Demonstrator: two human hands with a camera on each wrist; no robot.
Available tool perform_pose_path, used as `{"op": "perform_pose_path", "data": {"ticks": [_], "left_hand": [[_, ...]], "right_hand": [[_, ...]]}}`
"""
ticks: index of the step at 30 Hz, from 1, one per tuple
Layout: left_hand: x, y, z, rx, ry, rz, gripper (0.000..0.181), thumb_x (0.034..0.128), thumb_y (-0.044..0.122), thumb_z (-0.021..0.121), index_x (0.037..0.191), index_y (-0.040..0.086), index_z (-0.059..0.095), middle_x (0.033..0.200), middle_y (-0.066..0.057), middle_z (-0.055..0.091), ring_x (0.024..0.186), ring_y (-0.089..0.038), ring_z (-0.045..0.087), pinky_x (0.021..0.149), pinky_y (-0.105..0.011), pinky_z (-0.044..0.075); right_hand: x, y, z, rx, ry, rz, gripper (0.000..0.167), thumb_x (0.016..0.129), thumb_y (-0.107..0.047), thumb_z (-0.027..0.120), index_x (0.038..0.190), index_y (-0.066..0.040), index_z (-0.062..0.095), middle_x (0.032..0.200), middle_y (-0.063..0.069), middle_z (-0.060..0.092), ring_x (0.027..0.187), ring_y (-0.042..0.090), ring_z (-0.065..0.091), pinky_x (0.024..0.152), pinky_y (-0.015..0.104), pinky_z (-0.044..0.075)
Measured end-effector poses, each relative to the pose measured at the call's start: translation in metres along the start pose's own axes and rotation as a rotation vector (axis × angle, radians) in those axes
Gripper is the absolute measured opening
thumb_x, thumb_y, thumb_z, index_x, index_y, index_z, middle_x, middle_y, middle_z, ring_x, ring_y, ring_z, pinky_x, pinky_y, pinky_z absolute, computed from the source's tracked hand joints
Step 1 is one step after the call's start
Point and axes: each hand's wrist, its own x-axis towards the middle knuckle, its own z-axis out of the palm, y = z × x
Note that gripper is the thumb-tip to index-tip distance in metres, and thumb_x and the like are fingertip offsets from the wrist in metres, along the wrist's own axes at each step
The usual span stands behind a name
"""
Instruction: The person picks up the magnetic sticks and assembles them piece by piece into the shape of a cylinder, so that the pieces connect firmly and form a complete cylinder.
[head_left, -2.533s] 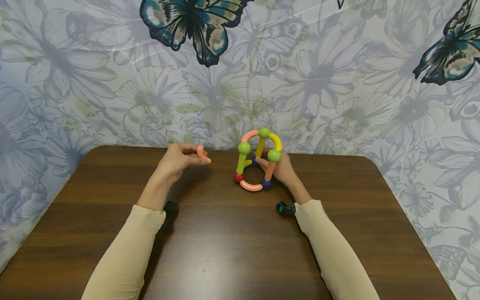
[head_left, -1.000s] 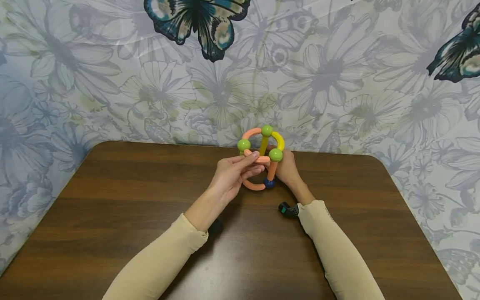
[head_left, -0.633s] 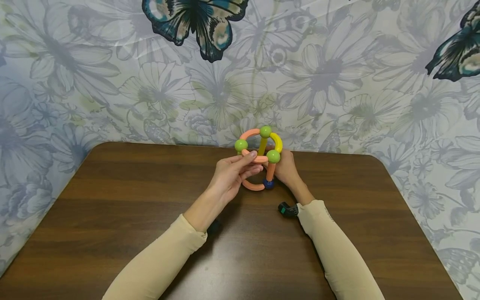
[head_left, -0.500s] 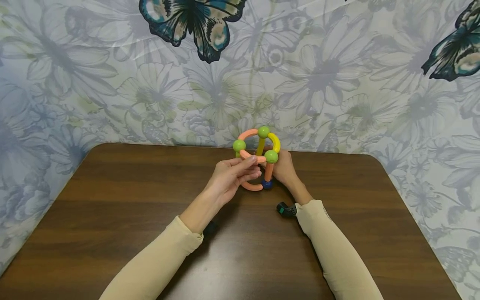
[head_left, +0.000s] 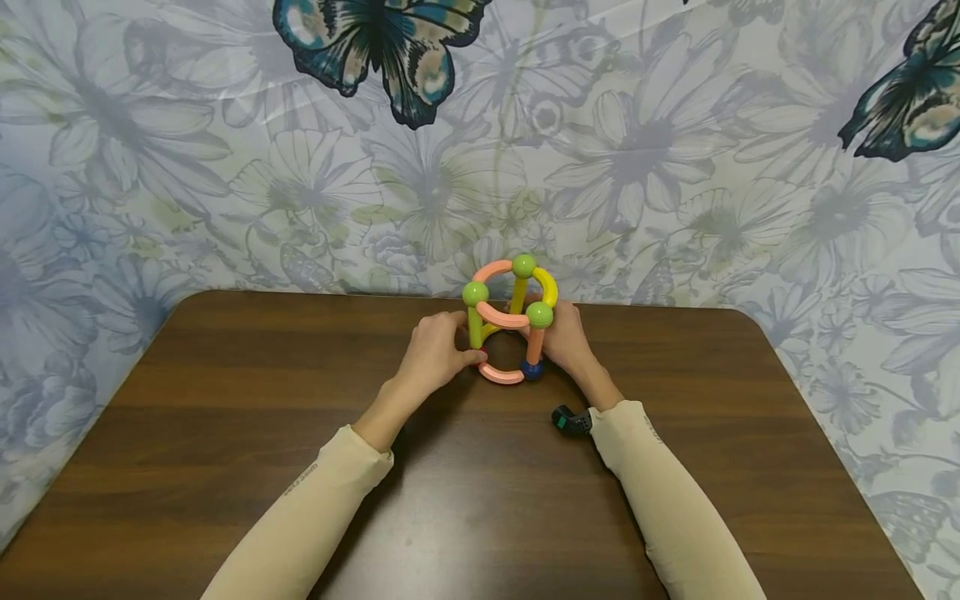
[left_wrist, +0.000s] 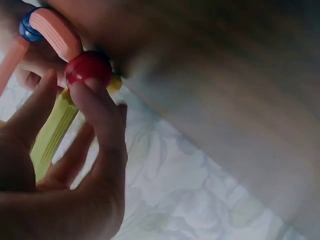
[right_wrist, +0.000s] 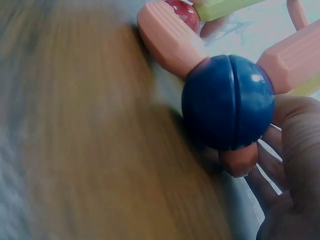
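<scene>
A magnetic stick-and-ball frame stands on the table, with green balls [head_left: 540, 314] on top joined by curved sticks. Across its front top runs a pink curved stick [head_left: 502, 315], touching the front right green ball. My left hand [head_left: 433, 352] is at the frame's lower left and grips the red ball [left_wrist: 89, 70], beside the upright light green stick [left_wrist: 54, 131]. From behind and right, my right hand [head_left: 567, 340] holds the frame near the back; its fingertips are partly hidden. In the right wrist view, a blue ball [right_wrist: 228, 102] joins several pink sticks.
The brown wooden table [head_left: 465, 500] carries the frame near its far edge. A floral cloth with butterflies [head_left: 637, 158] hangs right behind that edge. A black band [head_left: 572, 420] sits at the right wrist.
My left hand brought the pink curved stick from the left to the front top of the frame, let it go there, and moved down to the red ball. The right hand keeps its place.
</scene>
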Motion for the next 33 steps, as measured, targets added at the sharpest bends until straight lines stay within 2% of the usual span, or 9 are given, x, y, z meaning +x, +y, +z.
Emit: {"op": "perform_pose_path", "data": {"ticks": [2,4,9,14,19,23,27,30,33], "left_hand": [[0.004,-0.001,0.001,-0.022,-0.026,0.026,0.028,0.0824,0.021,0.093,0.099,0.005,0.076,0.098,-0.013,0.076,0.097,-0.033,0.072,0.083,-0.046,0.058],[0.007,-0.001,0.002,-0.033,-0.03,0.033,0.024,0.0817,0.019,0.093,0.094,0.005,0.077,0.095,-0.011,0.077,0.097,-0.033,0.072,0.083,-0.045,0.058],[0.009,0.0,0.003,-0.026,-0.015,0.021,0.022,0.0815,0.017,0.093,0.087,0.004,0.078,0.091,-0.012,0.077,0.094,-0.031,0.072,0.081,-0.042,0.057],[0.008,0.001,0.003,-0.015,-0.008,0.017,0.023,0.082,0.016,0.093,0.088,0.002,0.076,0.092,-0.015,0.076,0.092,-0.031,0.072,0.079,-0.042,0.058],[0.006,0.0,0.003,-0.006,0.023,0.046,0.022,0.0808,0.012,0.093,0.087,0.002,0.075,0.089,-0.014,0.075,0.09,-0.03,0.072,0.078,-0.043,0.059],[0.006,-0.001,0.002,0.002,0.041,0.062,0.021,0.0795,0.011,0.094,0.086,0.002,0.076,0.089,-0.013,0.075,0.092,-0.032,0.073,0.08,-0.044,0.059],[0.008,-0.007,-0.001,0.002,0.046,0.055,0.023,0.0801,0.01,0.093,0.093,0.0,0.077,0.094,-0.015,0.075,0.096,-0.035,0.072,0.084,-0.045,0.059],[0.011,-0.012,-0.005,-0.005,0.054,0.039,0.025,0.0808,0.009,0.092,0.097,-0.002,0.076,0.097,-0.018,0.075,0.099,-0.037,0.073,0.085,-0.047,0.059],[0.014,-0.017,-0.008,-0.015,0.06,0.029,0.024,0.0811,0.007,0.092,0.098,-0.001,0.077,0.099,-0.018,0.077,0.101,-0.039,0.073,0.086,-0.048,0.059]], "right_hand": [[0.0,-0.001,0.0,-0.007,0.0,-0.008,0.026,0.093,-0.022,0.079,0.108,-0.002,0.074,0.087,0.015,0.074,0.077,0.025,0.067,0.074,0.038,0.053],[0.0,-0.002,-0.001,-0.007,-0.001,-0.016,0.026,0.093,-0.021,0.078,0.108,-0.001,0.074,0.087,0.016,0.074,0.077,0.025,0.068,0.073,0.038,0.054],[0.0,-0.004,-0.001,0.002,-0.012,-0.036,0.029,0.093,-0.019,0.076,0.117,-0.003,0.076,0.098,0.017,0.078,0.085,0.028,0.072,0.078,0.043,0.057],[-0.001,-0.005,0.0,-0.004,-0.015,-0.044,0.03,0.092,-0.017,0.076,0.12,-0.005,0.077,0.103,0.016,0.079,0.09,0.029,0.074,0.082,0.046,0.058],[-0.001,-0.003,0.001,-0.014,-0.009,-0.112,0.033,0.092,-0.011,0.075,0.123,-0.003,0.076,0.106,0.017,0.079,0.086,0.028,0.072,0.077,0.044,0.056],[0.0,-0.004,0.002,-0.04,-0.008,-0.146,0.028,0.092,-0.011,0.075,0.119,-0.006,0.078,0.098,0.014,0.08,0.077,0.024,0.067,0.072,0.039,0.052],[-0.001,-0.006,0.002,-0.046,-0.025,-0.096,0.023,0.092,-0.012,0.078,0.115,-0.011,0.081,0.09,0.011,0.078,0.072,0.022,0.063,0.069,0.037,0.048],[-0.002,-0.007,0.004,-0.03,-0.038,-0.05,0.024,0.091,-0.013,0.082,0.114,-0.013,0.082,0.098,0.01,0.08,0.085,0.023,0.071,0.077,0.039,0.056],[-0.003,-0.008,0.006,-0.02,-0.052,-0.051,0.021,0.091,-0.015,0.084,0.111,-0.01,0.081,0.106,0.011,0.08,0.101,0.028,0.075,0.091,0.046,0.059]]}}
